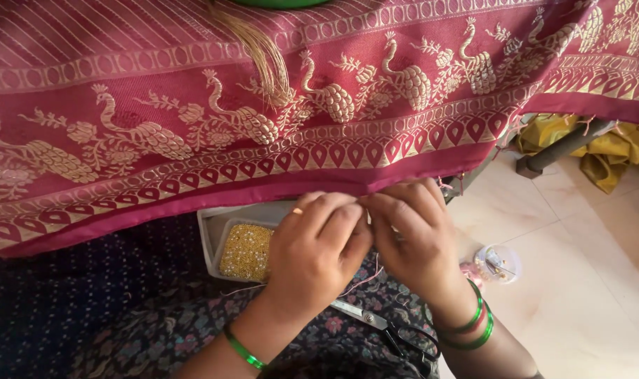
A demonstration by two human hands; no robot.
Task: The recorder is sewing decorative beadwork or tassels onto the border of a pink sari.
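Scissors [383, 328] lay loose on our lap; both hands, left hand [316, 253] and right hand [411, 235], pinched the maroon cloth's hem [193, 203]; a knee shift risked spilling the bead tray [214, 238].

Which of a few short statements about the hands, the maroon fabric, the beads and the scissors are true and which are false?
1. Both hands, the left hand and the right hand, meet at the lower edge of the maroon woven fabric with gold peacock motifs. True.
2. The grey plastic tray holds blue beads. False: it holds small gold beads.
3. The black-handled metal scissors lie on the lap. True.
4. The right hand grips the scissors. False: they lie untouched below the hands.
5. Green bangles circle the right wrist. True.
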